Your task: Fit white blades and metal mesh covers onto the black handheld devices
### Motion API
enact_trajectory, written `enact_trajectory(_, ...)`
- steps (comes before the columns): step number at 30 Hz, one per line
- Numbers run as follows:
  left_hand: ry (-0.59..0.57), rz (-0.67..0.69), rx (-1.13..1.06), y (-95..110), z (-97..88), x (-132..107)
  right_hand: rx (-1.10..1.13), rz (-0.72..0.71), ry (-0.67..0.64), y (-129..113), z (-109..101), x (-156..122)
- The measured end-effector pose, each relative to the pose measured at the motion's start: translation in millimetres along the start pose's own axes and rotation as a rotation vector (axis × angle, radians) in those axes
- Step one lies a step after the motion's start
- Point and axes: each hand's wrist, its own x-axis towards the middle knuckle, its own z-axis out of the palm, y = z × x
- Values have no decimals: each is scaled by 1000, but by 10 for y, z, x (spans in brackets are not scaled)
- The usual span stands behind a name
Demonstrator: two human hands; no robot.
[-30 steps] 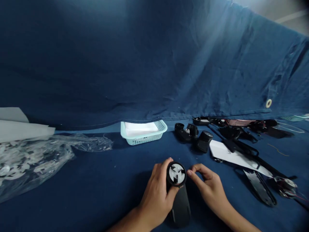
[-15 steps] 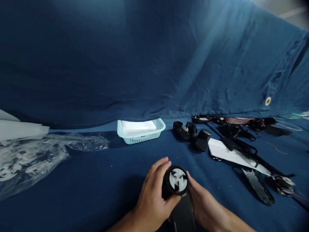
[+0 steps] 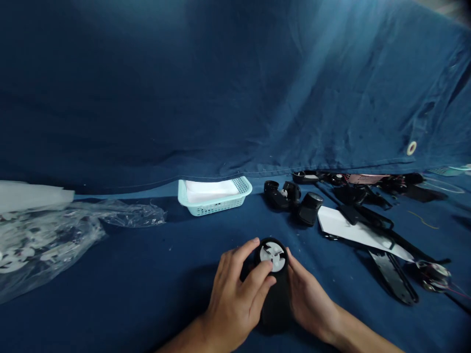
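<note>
Between my hands is a black housing with a round end and a white slotted disc set in it, facing up. My left hand grips its round end from the left. One fingertip rests on the rim, another on the lower edge of the disc. Along the right side my right hand supports the housing, with most of its fingers hidden behind it. The exact kind of device cannot be told.
A pale blue basket with white sheets stands ahead. Clear plastic bags of white parts lie left. Black housings, a white sheet, a black shell and a wired motor-like part lie right. A blue cloth hangs behind.
My left fingers have shifted from around the round end so that one now touches the white disc. The housing has tilted and moved slightly away from me.
</note>
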Motion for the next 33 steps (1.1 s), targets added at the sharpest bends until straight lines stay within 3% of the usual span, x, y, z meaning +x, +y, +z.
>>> enact_trajectory(16, 15, 59, -7, 27, -53, 45, -27, -24, -12, 22, -16, 0)
enact_trajectory(27, 15, 63, -32, 1, -42, 5, -68, -88, 83, 68, -66, 29)
enact_trajectory(33, -77, 77, 58, 6, -60, 41, -24, -97, 61, 47, -6, 10)
